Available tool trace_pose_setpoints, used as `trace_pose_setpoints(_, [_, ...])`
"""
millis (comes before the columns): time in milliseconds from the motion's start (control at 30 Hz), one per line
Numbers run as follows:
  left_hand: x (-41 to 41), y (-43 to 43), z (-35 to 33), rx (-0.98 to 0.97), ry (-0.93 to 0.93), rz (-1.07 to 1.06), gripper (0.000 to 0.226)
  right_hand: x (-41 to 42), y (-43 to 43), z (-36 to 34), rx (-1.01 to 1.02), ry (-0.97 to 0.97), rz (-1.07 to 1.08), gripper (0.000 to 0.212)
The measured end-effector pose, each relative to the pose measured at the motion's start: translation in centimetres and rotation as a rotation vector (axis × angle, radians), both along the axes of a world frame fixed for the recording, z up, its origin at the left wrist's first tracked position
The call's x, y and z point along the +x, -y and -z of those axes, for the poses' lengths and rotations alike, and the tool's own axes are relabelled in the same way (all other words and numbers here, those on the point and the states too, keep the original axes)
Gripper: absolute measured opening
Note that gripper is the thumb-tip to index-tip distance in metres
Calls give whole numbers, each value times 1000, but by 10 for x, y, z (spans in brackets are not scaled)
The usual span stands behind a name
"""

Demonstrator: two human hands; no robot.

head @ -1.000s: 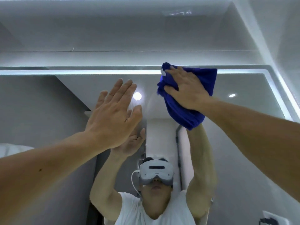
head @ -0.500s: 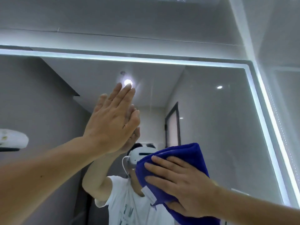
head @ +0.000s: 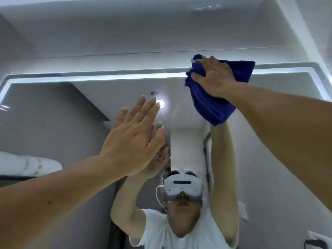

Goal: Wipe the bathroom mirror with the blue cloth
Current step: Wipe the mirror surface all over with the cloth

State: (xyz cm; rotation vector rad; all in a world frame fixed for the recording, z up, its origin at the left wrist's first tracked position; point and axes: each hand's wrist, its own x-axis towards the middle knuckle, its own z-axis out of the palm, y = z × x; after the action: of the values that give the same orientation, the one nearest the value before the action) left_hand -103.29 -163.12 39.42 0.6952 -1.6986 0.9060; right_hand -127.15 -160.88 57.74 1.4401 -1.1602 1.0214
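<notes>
My right hand (head: 214, 78) grips the bunched blue cloth (head: 212, 106) against the mirror (head: 53, 114) at its lit top edge, right side. Half a second ago it was low, near centre. My left hand (head: 133, 141) stays flat and open on the glass.

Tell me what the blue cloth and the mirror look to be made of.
Blue cloth: soft, matte, plush fabric, likely microfibre or terry; it bunches into thick folds under the right hand and looks fuzzy. Mirror: glass, smooth and glossy; it gives a sharp reflection of the person. The lit strip along its edge looks frosted; glass or plastic, I cannot tell.
</notes>
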Motion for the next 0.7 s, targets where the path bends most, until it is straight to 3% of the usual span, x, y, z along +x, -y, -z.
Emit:
trace_pose_setpoints(233, [15, 2, -2, -39, -43, 27, 72, 34, 9, 16, 55, -308, -121, 49])
trace_pose_setpoints(400, [11, 1, 6, -48, -74, 57, 67, 19, 12, 73, 132, -504, -76, 49])
trace_pose_setpoints(700, [-5, 10, 74, -16, 0, 61, 64, -2, 2, 193, 234, -603, -6, 51])
